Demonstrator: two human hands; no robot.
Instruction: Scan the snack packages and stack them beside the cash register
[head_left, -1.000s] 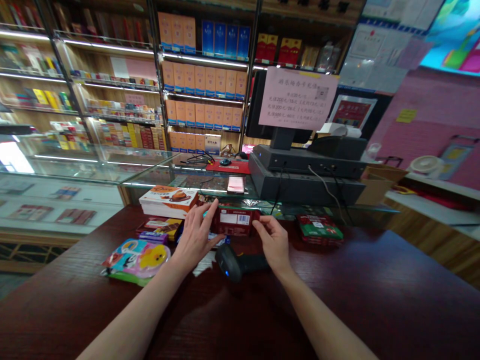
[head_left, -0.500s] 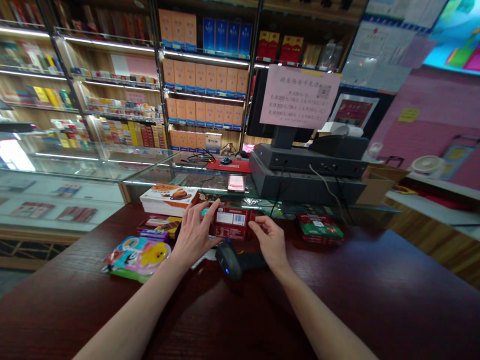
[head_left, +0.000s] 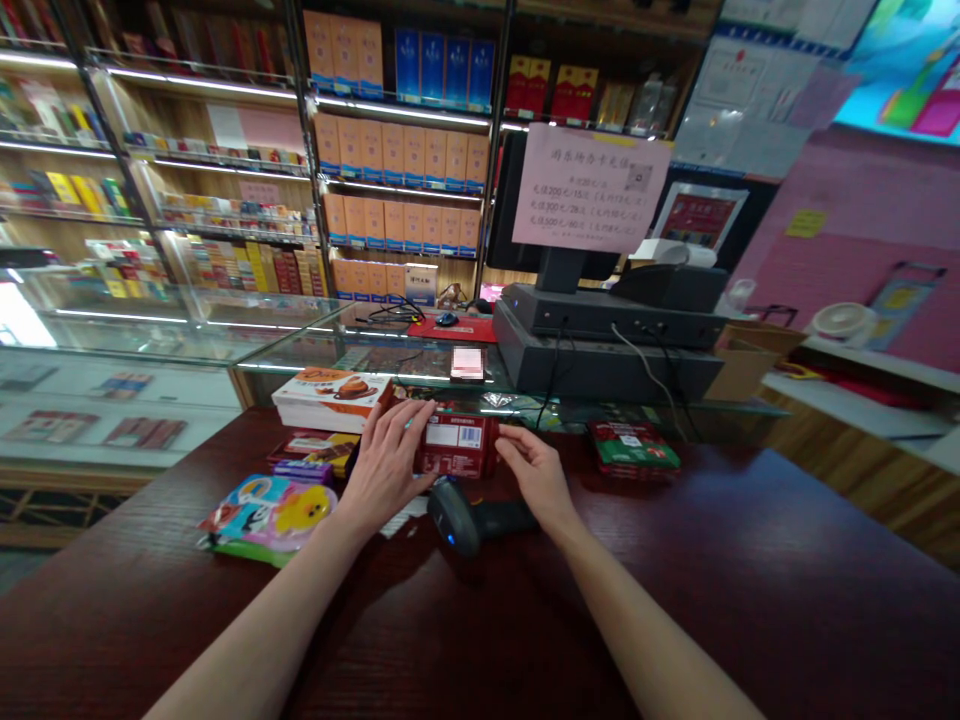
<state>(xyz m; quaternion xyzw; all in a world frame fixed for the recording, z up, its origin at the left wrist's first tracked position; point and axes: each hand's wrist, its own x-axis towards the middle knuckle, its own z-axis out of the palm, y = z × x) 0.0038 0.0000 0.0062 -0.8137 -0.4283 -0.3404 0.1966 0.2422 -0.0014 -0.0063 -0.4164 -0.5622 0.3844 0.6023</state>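
Red box [head_left: 456, 445] stays clamped between my left hand [head_left: 386, 465] and right hand [head_left: 536, 478], barcode up. I have moved it only little to left, just behind the scanner [head_left: 454, 518].

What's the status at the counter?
Left hand and right hand holding red box, barcode showing. Handheld barcode scanner lying just below it.

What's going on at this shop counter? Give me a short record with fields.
Left hand: on the left end of a red barcoded box
Right hand: fingertips at the box's right end
Nearest tool: black handheld barcode scanner, lying just below the box
Also nearby: duck-print snack bag, stacked orange-topped boxes, red-and-green packet
Surface: dark polished wood counter
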